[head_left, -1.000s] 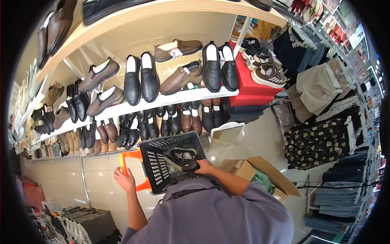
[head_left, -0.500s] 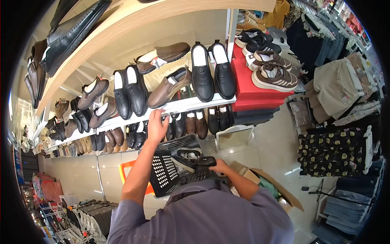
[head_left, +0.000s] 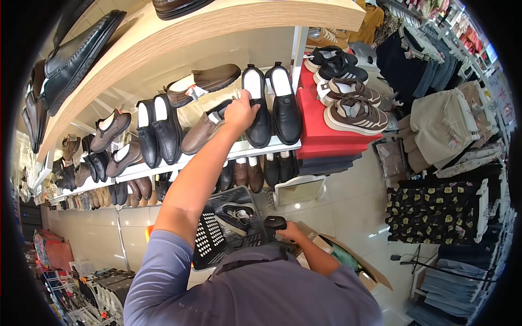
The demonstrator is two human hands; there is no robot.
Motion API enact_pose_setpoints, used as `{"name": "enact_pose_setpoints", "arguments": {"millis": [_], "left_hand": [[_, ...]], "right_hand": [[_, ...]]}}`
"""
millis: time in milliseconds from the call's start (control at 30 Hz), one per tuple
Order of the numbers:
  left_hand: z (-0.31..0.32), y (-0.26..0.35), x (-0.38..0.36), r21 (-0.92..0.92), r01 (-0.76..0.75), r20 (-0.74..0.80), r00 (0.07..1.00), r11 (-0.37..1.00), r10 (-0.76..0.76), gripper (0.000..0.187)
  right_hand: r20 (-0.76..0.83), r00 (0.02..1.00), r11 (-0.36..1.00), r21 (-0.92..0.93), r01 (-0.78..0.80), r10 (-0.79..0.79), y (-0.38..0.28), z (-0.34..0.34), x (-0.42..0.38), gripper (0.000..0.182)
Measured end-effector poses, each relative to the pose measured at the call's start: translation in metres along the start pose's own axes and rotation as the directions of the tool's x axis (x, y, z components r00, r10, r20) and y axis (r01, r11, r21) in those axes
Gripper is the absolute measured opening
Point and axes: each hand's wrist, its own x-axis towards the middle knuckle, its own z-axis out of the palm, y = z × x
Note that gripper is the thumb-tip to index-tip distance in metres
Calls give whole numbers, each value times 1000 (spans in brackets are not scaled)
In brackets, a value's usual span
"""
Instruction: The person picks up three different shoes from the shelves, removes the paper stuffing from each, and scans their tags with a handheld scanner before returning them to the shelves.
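Observation:
My left hand (head_left: 242, 114) reaches up to the shelf, fingers curled at the heel of a brown slip-on shoe (head_left: 201, 133), against the left shoe of a black loafer pair (head_left: 285, 117). What the fingers grip is hidden. Low in front of my body, my right hand (head_left: 291, 231) is closed around a dark handheld device (head_left: 275, 221) that looks like a barcode scanner. Beside it, a black basket (head_left: 217, 255) holds a dark lace-up sneaker (head_left: 235, 215). Behind my left hand another brown shoe (head_left: 217, 77) carries a white tag.
A wooden shelf (head_left: 244, 27) juts out overhead. To the right, brown sneakers (head_left: 356, 115) stand on red boxes (head_left: 321, 122). A white-framed mirror (head_left: 300, 193) is on the floor, and an open cardboard box (head_left: 375, 266) stands by my right arm. Clothes racks line the right side.
My left hand has moved up and right from the shelf's front edge to the shoes. The device in my right hand has tilted more upright. The whole view has shifted slightly.

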Motion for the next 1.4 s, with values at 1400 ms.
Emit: {"name": "enact_pose_setpoints", "arguments": {"millis": [1400], "left_hand": [[-183, -168, -459, -597, -414, -170, 902, 687, 396, 25]], "right_hand": [[143, 705, 217, 976, 15, -694, -258, 143, -131, 70]]}}
